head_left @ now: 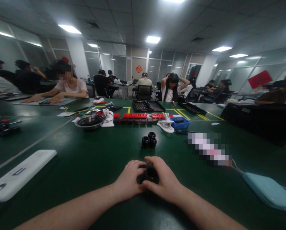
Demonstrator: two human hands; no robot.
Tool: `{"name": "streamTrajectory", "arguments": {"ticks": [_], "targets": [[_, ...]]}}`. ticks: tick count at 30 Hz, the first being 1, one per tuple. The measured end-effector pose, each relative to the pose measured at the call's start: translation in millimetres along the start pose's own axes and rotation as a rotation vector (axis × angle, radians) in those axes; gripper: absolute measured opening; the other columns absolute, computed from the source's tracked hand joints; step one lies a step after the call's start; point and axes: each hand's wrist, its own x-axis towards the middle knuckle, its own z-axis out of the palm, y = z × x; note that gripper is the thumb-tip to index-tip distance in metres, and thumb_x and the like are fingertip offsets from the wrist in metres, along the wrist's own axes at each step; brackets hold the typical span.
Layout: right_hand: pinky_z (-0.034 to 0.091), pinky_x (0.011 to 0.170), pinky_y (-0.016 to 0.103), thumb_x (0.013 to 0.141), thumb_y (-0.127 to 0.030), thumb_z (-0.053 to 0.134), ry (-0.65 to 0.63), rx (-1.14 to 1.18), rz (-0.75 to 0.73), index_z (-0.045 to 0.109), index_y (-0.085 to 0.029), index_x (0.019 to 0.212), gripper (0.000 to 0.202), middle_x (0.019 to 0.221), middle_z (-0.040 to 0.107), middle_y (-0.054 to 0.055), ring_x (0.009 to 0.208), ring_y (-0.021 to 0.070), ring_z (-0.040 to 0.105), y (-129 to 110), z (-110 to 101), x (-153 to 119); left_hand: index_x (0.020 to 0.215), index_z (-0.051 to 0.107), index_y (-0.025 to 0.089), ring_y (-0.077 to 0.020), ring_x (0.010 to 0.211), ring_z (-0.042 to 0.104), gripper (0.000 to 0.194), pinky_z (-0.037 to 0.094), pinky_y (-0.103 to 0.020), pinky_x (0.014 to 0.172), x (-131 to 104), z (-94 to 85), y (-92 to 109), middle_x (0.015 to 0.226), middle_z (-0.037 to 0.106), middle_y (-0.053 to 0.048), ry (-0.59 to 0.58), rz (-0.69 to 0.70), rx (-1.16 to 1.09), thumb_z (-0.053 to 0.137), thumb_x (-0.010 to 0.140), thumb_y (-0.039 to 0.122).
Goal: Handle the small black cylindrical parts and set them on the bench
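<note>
On the glossy green counter point(85, 179), the left hand point(128, 178) and the right hand point(165, 179) are curving around a dark, round, shiny piece point(152, 174), whether gripping it I cannot tell; beyond, three small, black, open-topped cylinders point(146, 142) are already standing clustered, while the dark piece is sitting apart from them

Ceiling lights point(153, 39) glow; glass partitions point(119, 60) flank white pillars point(77, 57).

Your green tabletop point(90, 156) looks smooth, with a soft sheen. At the frame's lower centre you see a glossy dark piece point(151, 174); above it, three black parts point(146, 142) look like shiny plastic. The white device point(30, 169) at left and the blue bin point(181, 125) right of centre look like plastic.
</note>
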Motion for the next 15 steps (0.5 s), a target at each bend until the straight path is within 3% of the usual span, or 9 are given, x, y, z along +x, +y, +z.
{"name": "streamTrajectory", "arguments": {"ticks": [4, 11, 15], "targets": [[0.043, 0.083, 0.041, 0.065, -0.02, 0.067, 0.007, -0.057, 0.01, 0.048, -0.019, 0.112, 0.05, 0.103, 0.056, 0.008, 0.095, 0.0249, 0.051, -1, 2, 0, 0.103, 0.061, 0.023, -0.0265, 0.107, 0.042, 0.041, 0.029, -0.04, 0.096, 0, 0.2, 0, 0.115, 0.051, -0.005, 0.0, 0.008, 0.018, 0.068, 0.064, 0.03], [0.038, 0.093, 0.04, 0.064, -0.004, 0.051, -0.084, 0.084, -0.084, 0.039, -0.019, 0.122, 0.061, 0.117, 0.052, 0.009, 0.106, 0.0227, 0.049, 0, 1, -2, 0.094, 0.063, 0.021, -0.0249, 0.101, 0.046, 0.031, 0.032, -0.038, 0.093, 0, -4.3, 7, 0.106, 0.054, -0.005, 0.021, -0.027, -0.008, 0.065, 0.064, 0.025], [0.037, 0.094, 0.042, 0.067, -0.013, 0.058, -0.026, 0.04, -0.005, 0.039, -0.018, 0.123, 0.06, 0.121, 0.048, 0.011, 0.109, 0.0252, 0.046, 7, -2, -1, 0.101, 0.062, 0.024, -0.026, 0.106, 0.043, 0.036, 0.027, -0.041, 0.097, 0, -3.9, 6, 0.114, 0.052, -0.004, 0.005, -0.018, -0.009, 0.066, 0.066, 0.031]]}}
